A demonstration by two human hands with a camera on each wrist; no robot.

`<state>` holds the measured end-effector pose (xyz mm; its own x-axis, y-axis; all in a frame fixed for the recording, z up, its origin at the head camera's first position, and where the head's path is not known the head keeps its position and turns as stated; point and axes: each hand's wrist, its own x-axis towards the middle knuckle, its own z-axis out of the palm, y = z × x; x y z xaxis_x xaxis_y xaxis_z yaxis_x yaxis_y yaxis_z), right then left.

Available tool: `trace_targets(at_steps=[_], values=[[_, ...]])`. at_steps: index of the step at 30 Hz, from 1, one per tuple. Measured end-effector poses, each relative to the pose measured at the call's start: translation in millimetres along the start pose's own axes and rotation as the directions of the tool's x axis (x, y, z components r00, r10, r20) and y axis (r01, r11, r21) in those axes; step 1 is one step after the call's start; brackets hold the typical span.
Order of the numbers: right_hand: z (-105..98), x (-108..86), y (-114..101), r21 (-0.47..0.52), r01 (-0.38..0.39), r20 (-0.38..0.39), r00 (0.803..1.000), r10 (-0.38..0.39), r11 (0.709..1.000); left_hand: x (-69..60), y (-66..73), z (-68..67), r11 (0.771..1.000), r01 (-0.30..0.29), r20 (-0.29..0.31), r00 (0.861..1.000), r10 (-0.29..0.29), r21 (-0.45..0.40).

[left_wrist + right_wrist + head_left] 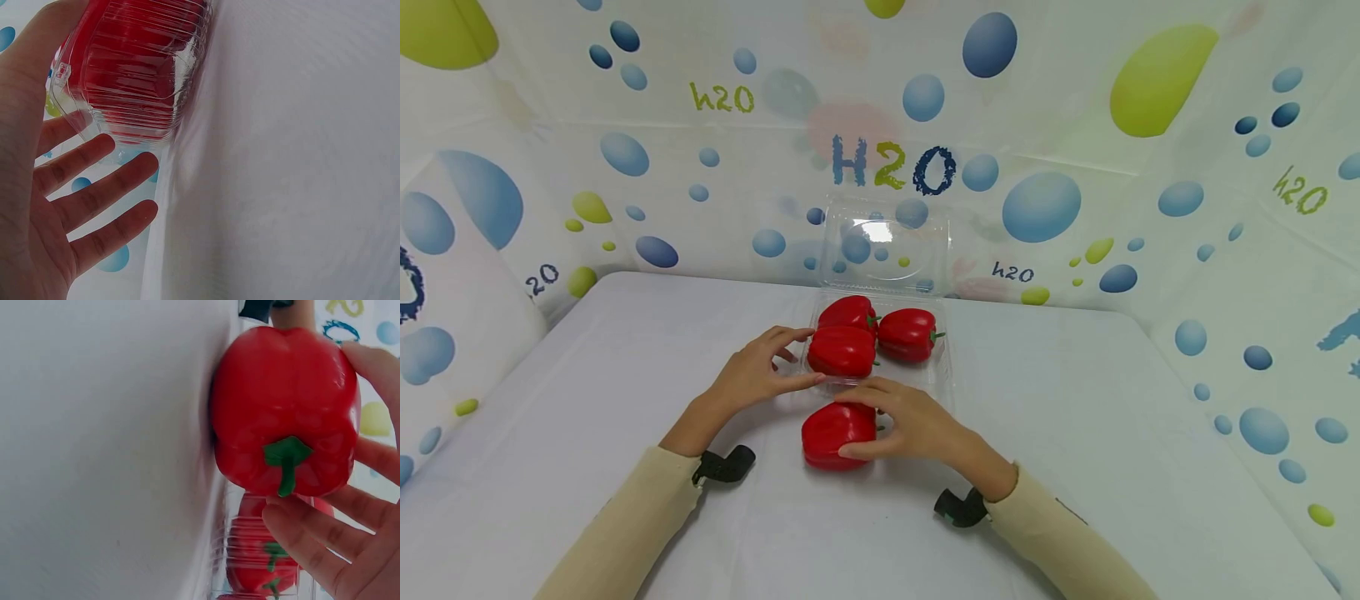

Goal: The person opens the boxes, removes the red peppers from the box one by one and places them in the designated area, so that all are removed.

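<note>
The loose pepper (822, 432) rests on its side on the white table (1075, 433), long axis running 9 to 3 o'clock, green stem (286, 467) toward 3. The clear box (936, 379) lies at 12 to 1 o'clock from it. Right hand (913, 421) is the nearer: thumb and fingers pinch the loose pepper, thumb on the near side. Left hand (747, 372) is at 10 o'clock, fingers spread at the box's near-left corner; firmness of contact cannot be determined. The box contains three peppers (841, 353); bare floor shows at about 2 o'clock from the loose one. The box's near wall stands between. Open lid (880, 242) stands upright at 12 o'clock, beyond.
</note>
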<state>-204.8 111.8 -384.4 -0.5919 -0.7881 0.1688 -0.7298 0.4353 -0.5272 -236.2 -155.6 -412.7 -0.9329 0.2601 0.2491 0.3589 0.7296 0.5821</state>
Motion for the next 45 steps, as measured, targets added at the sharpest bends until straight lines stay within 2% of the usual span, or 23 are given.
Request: trace_targets(at_steps=[7, 21, 31, 39, 45], values=[[7, 1.6, -2, -0.029, 0.028, -0.049, 0.998, -0.029, 0.999, 0.2, -0.7, 0.1, 1.0, -0.005, -0.001, 1.0, 0.005, 0.001], [8, -0.4, -3, -0.057, 0.024, -0.071, 0.997, -0.028, 0.998, 0.8, -0.3, 1.1, 1.0, 0.0, -0.003, 1.0, 0.0, 0.007], [7, 0.3, -2, -0.006, 0.029, -0.066, 0.997, -0.029, 1.0, 1.1, -0.9, 1.6, 1.0, -0.01, -0.013, 1.0, 0.01, 0.018], [2, -0.1, -2, -0.007, 0.063, -0.099, 0.993, -0.063, 0.998, 1.1, -0.7, 2.0, 1.0, -0.001, -0.008, 1.0, 0.001, 0.015], [-2, -0.2, 1, 0.018, 0.061, -0.095, 0.994, -0.059, 0.998, 0.7, 0.1, 1.2, 1.0, 0.007, -0.002, 1.0, -0.007, 0.009]])
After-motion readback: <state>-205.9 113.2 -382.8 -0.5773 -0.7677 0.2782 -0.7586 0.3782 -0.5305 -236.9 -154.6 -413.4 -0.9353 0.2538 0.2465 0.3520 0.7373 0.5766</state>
